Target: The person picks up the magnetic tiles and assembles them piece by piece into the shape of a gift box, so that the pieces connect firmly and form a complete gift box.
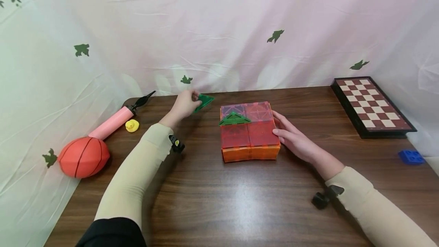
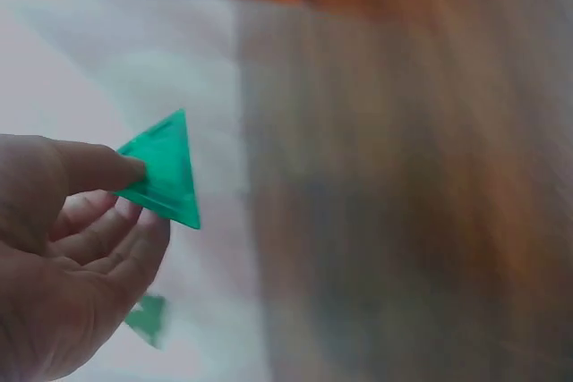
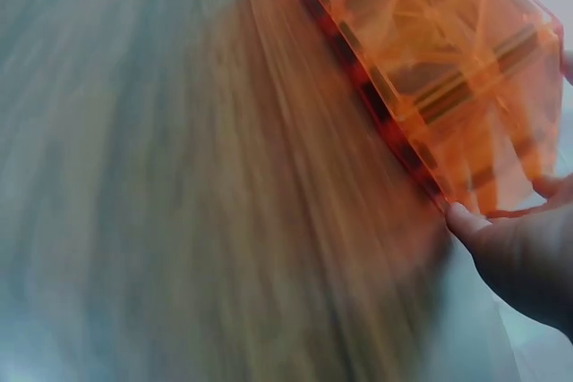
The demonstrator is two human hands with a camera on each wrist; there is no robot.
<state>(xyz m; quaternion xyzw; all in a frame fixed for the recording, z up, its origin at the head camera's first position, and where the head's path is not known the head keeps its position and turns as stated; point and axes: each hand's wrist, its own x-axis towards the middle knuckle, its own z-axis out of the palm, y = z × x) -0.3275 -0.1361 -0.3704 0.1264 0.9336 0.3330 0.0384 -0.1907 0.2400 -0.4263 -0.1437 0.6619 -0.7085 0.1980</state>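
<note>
My left hand [image 1: 184,106] pinches a translucent green triangular magnetic tile [image 1: 204,101] between thumb and fingers, above the back of the table. In the left wrist view the triangle [image 2: 170,170] points away from the palm. To its right stands a low box of magnetic tiles [image 1: 251,152], orange on its sides, with red and purplish tiles on top. A second green triangle [image 1: 234,118] is on the box top toward the left. My right hand [image 1: 298,140] touches the box's right side, thumb near the top edge. Some right fingers are hidden behind the box.
At the left are a red ball [image 1: 84,157], a pink hand pump [image 1: 114,122] and a yellow rubber duck [image 1: 132,125]. A checkered board [image 1: 372,104] and a blue toy brick [image 1: 411,157] lie at the right. A pale curtain [image 1: 219,29] hangs behind the table [image 1: 219,205].
</note>
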